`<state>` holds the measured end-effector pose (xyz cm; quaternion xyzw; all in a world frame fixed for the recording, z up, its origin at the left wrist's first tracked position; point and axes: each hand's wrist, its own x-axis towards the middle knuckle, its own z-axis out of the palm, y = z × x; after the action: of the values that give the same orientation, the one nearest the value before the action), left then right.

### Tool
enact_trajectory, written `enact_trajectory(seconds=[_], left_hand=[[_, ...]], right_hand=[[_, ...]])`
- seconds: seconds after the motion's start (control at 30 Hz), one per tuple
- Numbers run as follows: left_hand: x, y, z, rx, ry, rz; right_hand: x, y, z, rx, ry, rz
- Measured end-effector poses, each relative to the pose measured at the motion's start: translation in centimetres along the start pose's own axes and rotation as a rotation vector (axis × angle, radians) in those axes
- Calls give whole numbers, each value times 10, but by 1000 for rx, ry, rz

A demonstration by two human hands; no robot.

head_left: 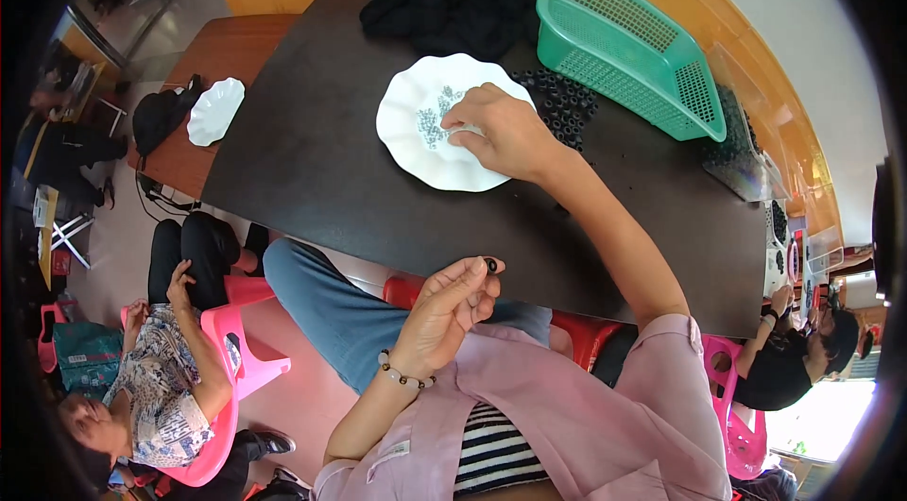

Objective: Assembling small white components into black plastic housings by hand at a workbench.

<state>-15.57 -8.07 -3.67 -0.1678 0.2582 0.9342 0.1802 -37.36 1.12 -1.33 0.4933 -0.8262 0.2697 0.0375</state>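
The left hand point(452, 305) pinches a black ring point(490, 266) in its fingertips, by the near edge of the table point(312, 152). The right hand point(501, 126), narrowed, is at clear pieces point(430, 128) inside the plate point(397, 147), toward its left rim; its hold I cannot tell.

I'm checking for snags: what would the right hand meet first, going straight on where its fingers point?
Probably the small, glassy-looking, pale grey pieces on the glossy white wavy-rimmed plate; whether the right hand already touches some is unclear.

Pink shirt point(557, 397), black-white striped top point(496, 454), blue-grey trousers point(321, 303), 1 beaded bracelet point(403, 378).
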Motion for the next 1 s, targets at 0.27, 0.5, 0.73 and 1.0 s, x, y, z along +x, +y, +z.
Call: enact_trajectory(seconds=[0.27, 0.5, 0.73, 1.0], left_hand=[[-2, 1, -1, 14, 5, 14], [-6, 10, 3, 46, 74, 163], [1, 3, 1, 129, 60, 158], [-1, -4, 7, 299, 87, 227]], right_hand=[[-4, -5, -2, -27, 14, 40], [-51, -50, -60, 235, 47, -34], [-88, -80, -71, 207, -69, -96], [-99, -80, -66, 196, -42, -95]])
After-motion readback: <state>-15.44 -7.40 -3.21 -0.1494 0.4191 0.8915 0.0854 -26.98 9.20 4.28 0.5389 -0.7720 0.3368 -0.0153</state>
